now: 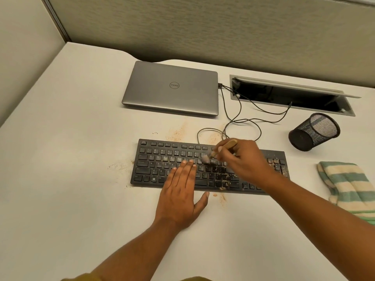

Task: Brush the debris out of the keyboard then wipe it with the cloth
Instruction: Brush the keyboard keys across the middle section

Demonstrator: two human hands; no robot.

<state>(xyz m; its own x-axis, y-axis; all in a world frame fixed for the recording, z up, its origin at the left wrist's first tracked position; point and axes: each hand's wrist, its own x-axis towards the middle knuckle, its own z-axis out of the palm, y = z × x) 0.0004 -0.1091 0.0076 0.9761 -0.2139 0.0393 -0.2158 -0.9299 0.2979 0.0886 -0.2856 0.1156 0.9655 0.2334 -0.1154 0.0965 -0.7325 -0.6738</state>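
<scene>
Keyboard long axis left-right on bench. Right hand grips brush, bristles on middle keys. Debris lies just right, nearer. Left hand flat, steadying keys. Cloth right of keyboard.

The single head view looks forward and steeply down, from close above, onto the desk.

A pale desk is filling a cubicle corner, with a beige fabric back partition and a left partition meeting at a metal post. Soft, even light is falling across it. A cable hatch is sitting recessed at its back right, its lid tilted open.
</scene>
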